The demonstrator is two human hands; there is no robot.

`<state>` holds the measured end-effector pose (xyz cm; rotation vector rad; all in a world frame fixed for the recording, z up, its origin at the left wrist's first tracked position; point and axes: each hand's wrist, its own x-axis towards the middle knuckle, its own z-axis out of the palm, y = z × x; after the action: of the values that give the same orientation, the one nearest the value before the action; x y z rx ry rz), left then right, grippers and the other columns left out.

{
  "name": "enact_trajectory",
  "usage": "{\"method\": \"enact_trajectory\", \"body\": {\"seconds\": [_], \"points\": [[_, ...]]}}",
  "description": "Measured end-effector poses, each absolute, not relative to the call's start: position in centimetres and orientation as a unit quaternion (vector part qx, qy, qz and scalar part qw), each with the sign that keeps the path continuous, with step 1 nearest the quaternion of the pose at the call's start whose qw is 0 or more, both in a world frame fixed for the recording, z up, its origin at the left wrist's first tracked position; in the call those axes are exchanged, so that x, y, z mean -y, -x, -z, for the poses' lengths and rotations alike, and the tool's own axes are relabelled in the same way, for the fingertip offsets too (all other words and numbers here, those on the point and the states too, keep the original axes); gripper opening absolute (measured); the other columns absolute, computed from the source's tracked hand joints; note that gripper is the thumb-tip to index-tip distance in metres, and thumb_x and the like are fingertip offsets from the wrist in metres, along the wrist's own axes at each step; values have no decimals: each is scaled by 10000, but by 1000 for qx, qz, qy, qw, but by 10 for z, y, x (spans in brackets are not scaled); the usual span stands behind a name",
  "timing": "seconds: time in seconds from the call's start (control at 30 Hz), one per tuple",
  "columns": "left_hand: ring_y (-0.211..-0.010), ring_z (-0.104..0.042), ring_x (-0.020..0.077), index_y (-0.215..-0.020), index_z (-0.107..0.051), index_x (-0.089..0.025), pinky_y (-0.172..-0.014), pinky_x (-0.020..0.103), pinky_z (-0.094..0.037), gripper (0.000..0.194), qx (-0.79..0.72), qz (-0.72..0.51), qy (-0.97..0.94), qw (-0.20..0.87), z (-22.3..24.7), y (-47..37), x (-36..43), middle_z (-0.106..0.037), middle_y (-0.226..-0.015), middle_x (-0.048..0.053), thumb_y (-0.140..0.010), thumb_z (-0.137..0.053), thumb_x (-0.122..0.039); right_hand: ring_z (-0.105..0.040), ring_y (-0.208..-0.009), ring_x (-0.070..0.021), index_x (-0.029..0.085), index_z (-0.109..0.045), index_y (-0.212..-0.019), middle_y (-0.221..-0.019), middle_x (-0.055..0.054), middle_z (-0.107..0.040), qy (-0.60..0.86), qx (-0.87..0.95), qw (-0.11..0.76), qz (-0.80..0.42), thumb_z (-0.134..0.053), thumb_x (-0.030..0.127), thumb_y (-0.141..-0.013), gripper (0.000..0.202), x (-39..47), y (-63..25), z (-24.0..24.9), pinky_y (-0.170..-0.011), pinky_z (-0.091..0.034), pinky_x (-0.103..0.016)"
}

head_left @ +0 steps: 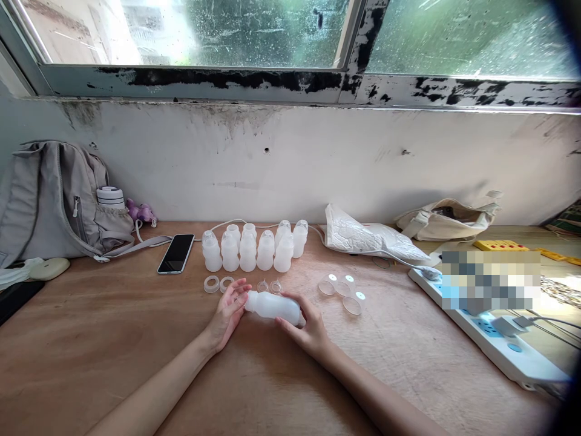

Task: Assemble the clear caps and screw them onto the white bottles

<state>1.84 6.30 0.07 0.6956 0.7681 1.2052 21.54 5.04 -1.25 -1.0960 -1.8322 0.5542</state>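
Note:
A frosted white bottle (273, 306) lies sideways between my hands, its neck pointing left. My right hand (309, 325) is wrapped round its base end. My left hand (228, 312) is at the neck, with fingertips touching or very near the opening; whether they hold a small part is unclear. Behind stand several similar bottles (247, 251) in a cluster. Two white rings (211, 284) lie left of centre, the right one partly behind my left fingers. Two small clear nipple-like pieces (275, 287) sit just behind the held bottle. Three clear round caps (352, 305) lie to the right.
A phone (177, 254) and a grey backpack (59, 200) are at the left. Behind on the right are a silvery padded bag (363, 233) and a cream pouch (447, 219). A white power strip (521, 357) with cables runs along the right side.

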Motion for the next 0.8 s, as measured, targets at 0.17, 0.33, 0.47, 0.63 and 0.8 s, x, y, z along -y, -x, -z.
{"method": "enact_trajectory", "body": {"seconds": [0.17,0.33,0.47,0.63,0.8], "points": [[-925,-544,163,-1050,-506,-227,-825,289,-403,400,-338,-547,-289,709,3,-17,-67,-554,-1010,48,-688,-652,-315,-597,-851,-202,217,-472,-1076,-990,-63,-609,455,730,467,-205,-610,288,-717,391,-49,-216,12,-708,-498,-305],[-876,-550,155,-1071,-506,-203,-799,281,-402,448,-318,-540,-299,720,6,-16,-68,-577,-975,60,-679,-660,-354,-584,-884,-204,212,-461,-1075,-995,-62,-595,461,723,483,-180,-620,272,-708,404,-50,-216,15,-739,-486,-305],[-864,-554,161,-1056,-520,-179,-789,282,-403,430,-332,-527,-334,707,5,-17,-66,-591,-956,68,-673,-674,-297,-574,-885,-210,211,-458,-1065,-995,-66,-591,451,732,476,-184,-626,287,-702,407,-51,-215,17,-742,-477,-313],[-966,-531,174,-1072,-516,-222,-883,297,-363,505,-304,-527,-337,718,-1,-17,-64,-589,-1034,56,-611,-710,-158,-580,-719,-162,212,-478,-1026,-883,-33,-607,477,706,444,-279,-588,339,-739,332,-54,-217,13,-603,-483,-256],[-997,-514,205,-1085,-517,-201,-852,315,-386,455,-317,-513,-345,719,1,-19,-63,-564,-1065,80,-662,-680,-237,-569,-726,-159,200,-488,-1017,-897,-34,-604,472,695,449,-303,-599,347,-723,347,-53,-216,9,-616,-468,-246]]}}
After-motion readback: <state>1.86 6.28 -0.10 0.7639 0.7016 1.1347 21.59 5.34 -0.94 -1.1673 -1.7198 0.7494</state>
